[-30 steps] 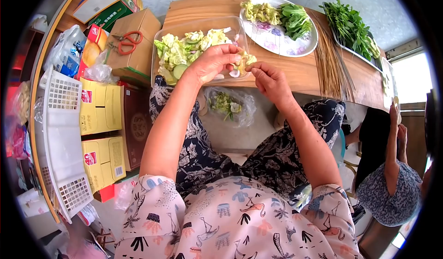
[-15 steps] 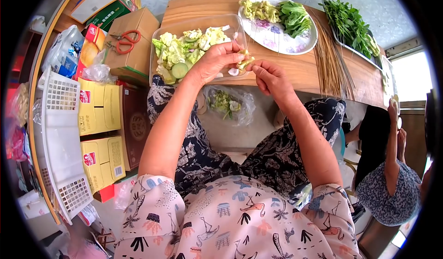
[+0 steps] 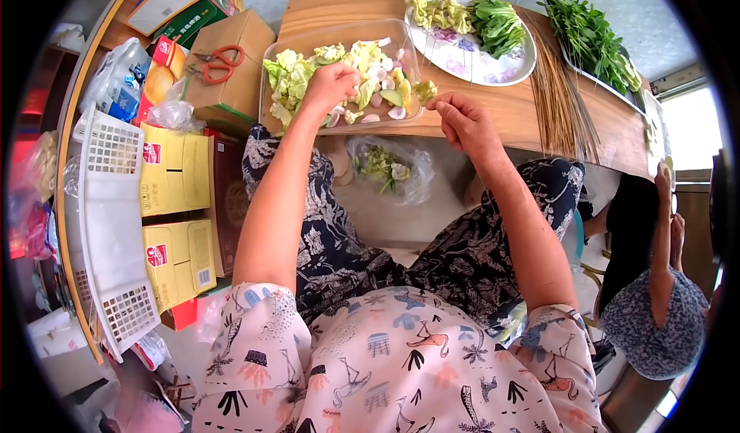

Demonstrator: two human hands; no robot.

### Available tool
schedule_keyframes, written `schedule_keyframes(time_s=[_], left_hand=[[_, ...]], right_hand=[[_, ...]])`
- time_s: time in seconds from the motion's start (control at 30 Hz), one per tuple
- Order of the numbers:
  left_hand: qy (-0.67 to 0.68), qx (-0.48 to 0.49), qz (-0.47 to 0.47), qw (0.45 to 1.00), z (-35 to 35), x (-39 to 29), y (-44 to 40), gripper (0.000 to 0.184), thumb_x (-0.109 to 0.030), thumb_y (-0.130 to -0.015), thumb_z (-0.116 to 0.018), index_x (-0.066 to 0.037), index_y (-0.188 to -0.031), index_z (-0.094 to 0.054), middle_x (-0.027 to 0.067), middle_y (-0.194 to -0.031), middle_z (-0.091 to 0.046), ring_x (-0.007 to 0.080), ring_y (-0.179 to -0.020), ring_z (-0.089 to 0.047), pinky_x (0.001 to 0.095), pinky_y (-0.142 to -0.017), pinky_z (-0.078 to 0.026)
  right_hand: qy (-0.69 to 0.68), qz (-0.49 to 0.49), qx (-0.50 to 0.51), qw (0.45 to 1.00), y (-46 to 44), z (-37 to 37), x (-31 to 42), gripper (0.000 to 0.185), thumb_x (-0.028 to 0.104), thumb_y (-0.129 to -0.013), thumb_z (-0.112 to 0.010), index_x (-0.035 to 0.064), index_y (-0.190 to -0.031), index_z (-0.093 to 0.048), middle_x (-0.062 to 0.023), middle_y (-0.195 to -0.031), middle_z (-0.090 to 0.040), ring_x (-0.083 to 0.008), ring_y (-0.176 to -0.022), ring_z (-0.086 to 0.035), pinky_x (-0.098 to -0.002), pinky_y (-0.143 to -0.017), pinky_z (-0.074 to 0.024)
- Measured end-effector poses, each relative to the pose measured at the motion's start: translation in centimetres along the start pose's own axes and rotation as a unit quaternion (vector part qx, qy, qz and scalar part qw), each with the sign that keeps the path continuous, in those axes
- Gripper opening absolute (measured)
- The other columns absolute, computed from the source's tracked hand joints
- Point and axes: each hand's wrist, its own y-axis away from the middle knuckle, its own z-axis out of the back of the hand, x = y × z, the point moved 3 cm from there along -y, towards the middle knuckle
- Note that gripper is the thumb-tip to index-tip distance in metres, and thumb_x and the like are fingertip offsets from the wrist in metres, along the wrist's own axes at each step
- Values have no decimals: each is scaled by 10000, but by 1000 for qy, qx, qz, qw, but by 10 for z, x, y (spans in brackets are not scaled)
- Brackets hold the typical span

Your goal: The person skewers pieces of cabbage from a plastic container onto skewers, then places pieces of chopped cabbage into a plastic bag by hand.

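Cut vegetables [image 3: 287, 78] on the wooden tabletop [image 3: 493, 105]: the tabletop spans the upper part of the frame, and the vegetables lie in a tub near its left end

White plastic basket [image 3: 109, 202]: far left of the frame, long, with grid panels at both ends

Co-worker in a blue-patterned top [image 3: 655, 325]: right edge of the frame, arms raised toward the end of the tabletop

See-through tub [image 3: 415, 51]: upper middle, left of centre, with pale leaves along its left side and smaller pieces to the right

Oval white plate [image 3: 501, 69]: top, right of centre, flower-patterned, bearing yellowish leaves and a green bunch

Stick bundle [image 3: 559, 101]: upper right, lying between the plate and a heap of dark greens [image 3: 593, 43]

Plastic bag [image 3: 416, 171]: middle of the frame, below the tabletop, with green scraps inside

Hands: left hand [image 3: 331, 86] over the tub, fingers curled, cannot tell whether it grips a piece; right hand [image 3: 465, 123] by the tub's right side, thumb and forefinger pinched at a leafy piece [image 3: 425, 90]

Red-handled scissors [image 3: 213, 64]: upper left, on a cardboard box [image 3: 250, 43]

Cucumber slice [image 3: 391, 97]: in the tub, between the two hands
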Motion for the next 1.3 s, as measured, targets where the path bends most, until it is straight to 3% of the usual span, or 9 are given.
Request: schedule_keyframes(time_s=[0.13, 0.23, 0.6, 0.67, 0.7, 0.77, 0.83, 0.9, 1.3], left_hand=[[-315, -60, -12, 947, 15, 35, 0, 128, -159, -726, -618, -94, -820, -677, 100, -814, -661, 213, -796, -630, 329, -707, -486], [-349, -21, 28, 936, 3, 46, 8, 105, -162, -708, -626, -130, -793, -680, 99, -848, -657, 269, -817, -617, 356, -730, -482], [-538, 10, 59, 841, -14, 37, -5, 198, -231, -665, -704, -109, -811, -650, 90, -880, -649, 232, -817, -629, 378, -700, -489], [-370, 37, 139, 918, -14, 17, 4, 96, -136, -709, -640, -54, -748, -609, 105, -843, -636, 186, -759, -636, 290, -642, -500], [-371, 38, 139, 917, -14, 18, 6, 96, -136, -709, -640, -54, -748, -609, 105, -843, -636, 186, -759, -636, 290, -642, -500], [22, 9, 109, 994, -13, 19, 10, 94, -103, -779, -591, -40, -846, -570, 108, -921, -622, 172, -737, -635, 263, -644, -508], [114, 17, 86, 990, -13, 3, 22, 108, -76, -832, -551, -40, -932, -533, 111, -971, -615, 197, -779, -629, 284, -690, -517], [316, 70, 54, 944, -14, -10, 27, 121, -75, -842, -555, -44, -954, -522, 131, -1000, -606, 186, -825, -620, 283, -726, -511], [410, 111, 25, 905, -27, -23, 21, 113, -77, -857, -553, -37, -959, -581, 92, -923, -614, 131, -719, -560, 244, -631, -482]], right_hand=[[3, 6, -9, 1000, 3, 4, 1, 168, 155, -912, -486, 29, -915, -597, 59, -511, -376, -31, -440, -319, -194, -405, -251], [12, -2, -8, 1000, 6, 4, 4, 161, 148, -910, -491, 27, -913, -597, 55, -519, -387, -31, -439, -330, -192, -403, -257], [25, 6, 14, 1000, 4, 2, -4, 152, 123, -908, -497, 14, -899, -603, 46, -515, -406, -33, -442, -350, -193, -407, -270], [28, 4, 12, 1000, 6, 4, -3, 151, 120, -907, -498, 13, -896, -604, 46, -518, -406, -33, -445, -351, -194, -409, -271], [32, 3, 13, 999, 6, 4, -3, 149, 118, -906, -500, 13, -893, -605, 46, -521, -407, -34, -447, -351, -194, -411, -272], [36, 9, 18, 999, 7, 3, -2, 150, 120, -906, -501, 15, -896, -607, 47, -528, -411, -33, -454, -354, -195, -415, -277], [43, 16, 24, 999, 8, 1, -2, 151, 123, -907, -502, 16, -898, -608, 47, -535, -415, -33, -460, -357, -197, -420, -282], [77, 21, 28, 996, 9, -3, -3, 155, 131, -906, -505, 14, -907, -606, 49, -551, -421, -32, -477, -355, -202, -431, -291], [132, 43, 21, 990, 3, -10, -13, 149, 137, -891, -527, 10, -913, -602, 41, -552, -414, -43, -496, -357, -222, -445, -312]])
